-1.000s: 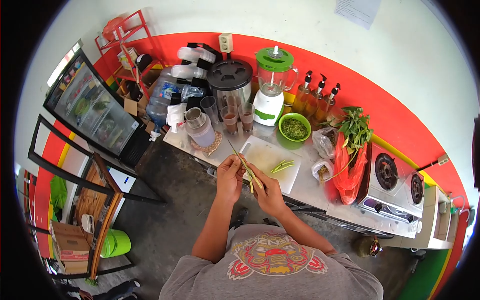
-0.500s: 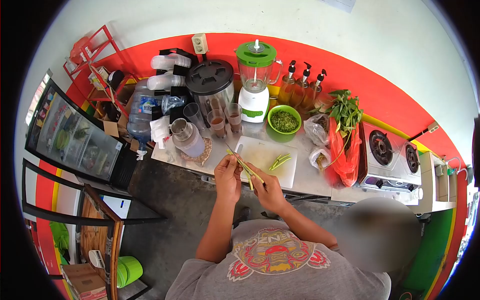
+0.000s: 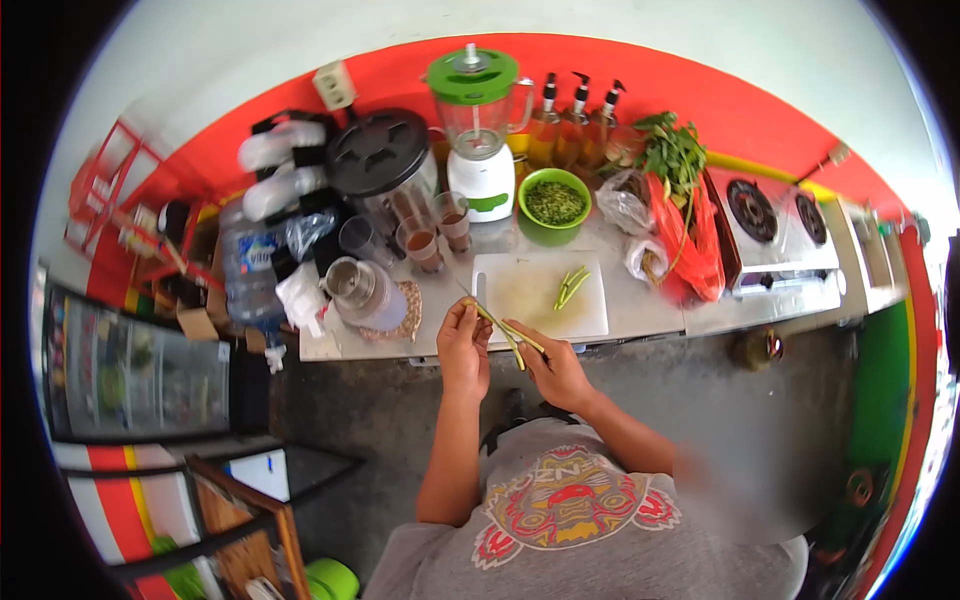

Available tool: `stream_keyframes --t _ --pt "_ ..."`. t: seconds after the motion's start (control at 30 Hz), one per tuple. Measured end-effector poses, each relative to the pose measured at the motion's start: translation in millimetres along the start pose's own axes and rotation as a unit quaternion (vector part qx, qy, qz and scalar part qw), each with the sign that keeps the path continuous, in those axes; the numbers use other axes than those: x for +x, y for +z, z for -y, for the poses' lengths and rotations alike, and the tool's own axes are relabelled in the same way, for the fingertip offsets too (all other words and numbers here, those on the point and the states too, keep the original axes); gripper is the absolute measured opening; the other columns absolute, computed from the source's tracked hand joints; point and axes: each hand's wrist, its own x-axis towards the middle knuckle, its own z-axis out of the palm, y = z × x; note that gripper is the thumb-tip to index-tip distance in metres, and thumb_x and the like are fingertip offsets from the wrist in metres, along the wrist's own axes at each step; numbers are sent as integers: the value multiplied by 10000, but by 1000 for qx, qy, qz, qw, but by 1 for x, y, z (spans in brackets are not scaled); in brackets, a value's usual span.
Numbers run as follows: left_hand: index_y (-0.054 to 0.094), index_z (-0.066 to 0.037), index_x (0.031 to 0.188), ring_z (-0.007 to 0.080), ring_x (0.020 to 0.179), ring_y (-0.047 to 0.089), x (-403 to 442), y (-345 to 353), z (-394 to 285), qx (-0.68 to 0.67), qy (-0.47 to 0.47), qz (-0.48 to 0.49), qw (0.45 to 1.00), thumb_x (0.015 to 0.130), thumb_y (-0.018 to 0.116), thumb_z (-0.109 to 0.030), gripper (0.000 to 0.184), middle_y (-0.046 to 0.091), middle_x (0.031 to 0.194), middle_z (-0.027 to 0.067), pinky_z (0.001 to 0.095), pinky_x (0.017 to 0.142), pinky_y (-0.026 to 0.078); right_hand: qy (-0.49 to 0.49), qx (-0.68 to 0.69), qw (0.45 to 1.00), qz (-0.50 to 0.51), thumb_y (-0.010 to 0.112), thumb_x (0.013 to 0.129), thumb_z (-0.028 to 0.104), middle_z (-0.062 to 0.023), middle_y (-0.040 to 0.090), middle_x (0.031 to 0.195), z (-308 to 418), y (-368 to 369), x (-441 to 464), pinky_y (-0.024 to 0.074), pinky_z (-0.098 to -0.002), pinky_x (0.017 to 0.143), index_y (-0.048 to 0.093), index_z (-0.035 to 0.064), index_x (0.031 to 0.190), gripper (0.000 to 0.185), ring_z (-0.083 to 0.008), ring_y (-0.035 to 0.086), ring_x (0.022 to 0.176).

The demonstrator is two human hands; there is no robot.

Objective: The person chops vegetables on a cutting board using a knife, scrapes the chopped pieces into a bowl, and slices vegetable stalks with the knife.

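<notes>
Long green stalks [image 3: 507,333] span the gap between my two hands, in front of the cutting board. My left hand [image 3: 465,345] pinches their upper end. Closed around the lower part is my right hand [image 3: 555,370]; a thin blade-like tip shows near my left fingers, but its handle is hidden. The white cutting board [image 3: 520,285] lies on the metal counter [image 3: 640,318], with several short cut green stalks [image 3: 572,287] on its right side. Behind the board stands a green bowl [image 3: 548,233] filled with chopped greens [image 3: 555,202].
A blender [image 3: 480,180], pump bottles [image 3: 572,135], a lidded steel container [image 3: 385,160] and cups of brown drink [image 3: 422,250] stand behind. A flask [image 3: 365,293] is at left. To the right are a red bag [image 3: 695,250] and a gas stove [image 3: 785,225].
The view has turned, so the counter appears more level and the fridge lower. Both hands keep hold of the stalks. A blurred patch has appeared at the lower right.
</notes>
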Motion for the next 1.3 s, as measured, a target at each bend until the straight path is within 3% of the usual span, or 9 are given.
stream_keyframes --t 0.17,0.23,0.37,0.43,0.47,0.53,0.97,1.17,1.3 --pt "606 -61 1096 94 850 638 2 7 -7 -36 -14 -8 999 1031 606 -141 103 664 956 13 231 799 536 -17 -13 1000 -17 530 1043 127 -62 563 685 3 -2 -4 476 -309 631 539 115 1473 430 -139 504 613" --pt "608 -59 1101 94 856 638 4 10 -8 -30 -9 -1 1000 1030 605 -136 105 664 960 15 232 800 536 -52 -26 998 -22 512 1055 133 1 550 670 0 0 -5 447 -270 574 547 138 1477 423 -69 472 590" --pt "611 -48 1114 89 856 630 6 12 -6 -33 23 7 999 1026 608 -124 115 661 970 13 234 795 537 -39 -37 998 -17 512 1057 134 3 529 652 8 5 -3 439 -275 562 545 136 1478 422 -68 463 585" --pt "613 -45 1117 87 854 625 5 8 -9 -35 39 -3 999 1023 613 -116 118 660 974 11 234 797 531 -10 -16 999 -29 529 1042 117 -60 543 669 13 9 0 461 -302 607 540 107 1475 433 -121 486 594" --pt "615 -41 1120 84 853 620 4 7 -12 -32 45 -4 998 1019 618 -108 121 658 979 9 234 799 524 -16 -20 1000 -13 529 1042 117 -60 543 669 12 10 2 461 -302 607 540 107 1475 433 -121 486 594" --pt "616 -38 1120 84 857 616 2 5 -17 -34 73 -8 997 1015 624 -101 123 658 982 7 235 803 514 -50 14 999 -7 473 1078 121 28 499 656 5 16 8 382 -244 512 538 107 1480 408 -53 408 542" --pt "648 -12 1151 79 877 591 -32 -12 -69 -30 219 -145 964 1005 651 -111 176 665 984 2 246 823 476 -33 107 976 187 417 1096 96 5 538 707 35 64 44 385 -221 505 527 60 1476 396 -47 426 558" --pt "645 -5 1169 86 896 604 -62 -39 -90 -64 257 -202 943 1012 631 -94 180 676 1014 21 249 821 482 -85 71 957 266 437 1090 101 12 549 714 46 95 48 395 -226 519 534 102 1479 401 -48 439 574" --pt "649 6 1187 89 896 615 -74 -49 -86 -31 291 -235 927 1014 627 -92 200 684 1018 27 256 823 490 -132 99 945 283 515 1059 91 -4 596 777 47 105 41 422 -233 582 574 85 1446 391 -43 476 659"
